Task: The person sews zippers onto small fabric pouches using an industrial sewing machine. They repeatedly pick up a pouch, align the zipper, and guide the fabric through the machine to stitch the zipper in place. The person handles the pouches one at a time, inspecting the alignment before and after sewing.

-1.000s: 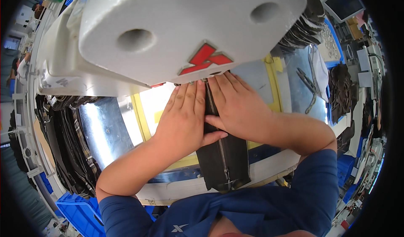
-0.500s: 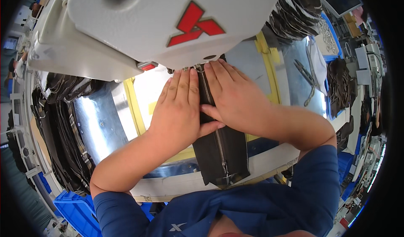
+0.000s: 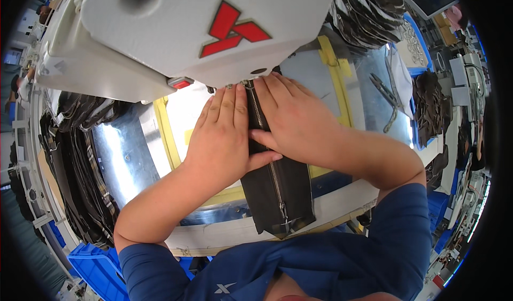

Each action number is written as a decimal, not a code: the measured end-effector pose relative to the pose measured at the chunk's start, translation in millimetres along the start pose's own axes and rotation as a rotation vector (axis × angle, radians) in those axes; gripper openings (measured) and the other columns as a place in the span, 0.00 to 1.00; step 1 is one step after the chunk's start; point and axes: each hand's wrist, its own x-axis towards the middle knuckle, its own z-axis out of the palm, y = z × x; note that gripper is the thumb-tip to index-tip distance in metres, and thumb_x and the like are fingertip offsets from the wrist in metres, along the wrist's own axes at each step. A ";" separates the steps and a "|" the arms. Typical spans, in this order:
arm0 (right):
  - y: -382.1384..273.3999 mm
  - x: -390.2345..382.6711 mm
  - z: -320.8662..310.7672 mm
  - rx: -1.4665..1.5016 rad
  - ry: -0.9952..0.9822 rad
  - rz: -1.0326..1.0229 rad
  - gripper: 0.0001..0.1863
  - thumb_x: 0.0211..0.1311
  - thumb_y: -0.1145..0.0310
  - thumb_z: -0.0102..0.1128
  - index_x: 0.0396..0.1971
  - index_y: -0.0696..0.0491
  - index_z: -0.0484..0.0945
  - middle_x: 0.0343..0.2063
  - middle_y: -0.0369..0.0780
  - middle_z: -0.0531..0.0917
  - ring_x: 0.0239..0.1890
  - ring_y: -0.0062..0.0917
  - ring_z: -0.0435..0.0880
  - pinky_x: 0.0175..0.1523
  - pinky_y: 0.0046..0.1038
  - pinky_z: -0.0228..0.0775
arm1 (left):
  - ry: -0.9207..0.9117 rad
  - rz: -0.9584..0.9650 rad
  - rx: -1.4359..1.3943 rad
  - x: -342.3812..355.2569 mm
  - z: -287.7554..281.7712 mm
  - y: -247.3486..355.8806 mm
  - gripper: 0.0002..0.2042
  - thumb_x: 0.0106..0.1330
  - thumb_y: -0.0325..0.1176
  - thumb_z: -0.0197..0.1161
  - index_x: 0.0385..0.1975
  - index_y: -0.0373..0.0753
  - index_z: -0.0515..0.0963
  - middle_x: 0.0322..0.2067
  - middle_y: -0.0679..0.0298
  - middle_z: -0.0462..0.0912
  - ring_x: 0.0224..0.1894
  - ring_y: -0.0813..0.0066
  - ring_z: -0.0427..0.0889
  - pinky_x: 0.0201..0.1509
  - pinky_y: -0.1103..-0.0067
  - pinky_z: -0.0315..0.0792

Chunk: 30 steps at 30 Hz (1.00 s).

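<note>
A dark fabric piece (image 3: 254, 199) lies lengthwise in front of me, with a metal zipper (image 3: 274, 180) running down its middle. The zipper's pull (image 3: 284, 211) is near the end closest to my body. My left hand (image 3: 219, 135) rests flat on the left of the zipper, its thumb reaching across the teeth. On the right side my right hand (image 3: 299, 124) presses flat too, fingers stretched forward and thumb pointing left. Both sets of fingertips are at the lower edge of a white sewing machine head (image 3: 160, 39), which hides the needle area and the fabric's far end.
Dark garment pieces (image 3: 75, 178) are stacked at the left, and another pile (image 3: 366, 12) stands at the back right. Thread snips (image 3: 386, 91) lie on the metal table right of my hands. Yellow tape strips (image 3: 168, 132) mark the table. A blue bin (image 3: 96, 266) is at lower left.
The view has shifted slightly, so the machine head appears a little farther left. My hands and the zippered fabric also appear slightly farther left; both hands remain flat on it.
</note>
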 end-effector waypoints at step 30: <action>-3.3 4.6 -6.0 -0.071 -0.004 0.051 0.44 0.60 0.43 0.71 0.65 0.64 0.76 0.60 0.53 0.79 0.64 0.40 0.79 0.66 0.48 0.69 | -0.069 -0.098 0.049 9.2 -14.4 2.2 0.64 0.40 0.77 0.76 0.71 0.29 0.70 0.58 0.49 0.78 0.58 0.54 0.81 0.60 0.61 0.68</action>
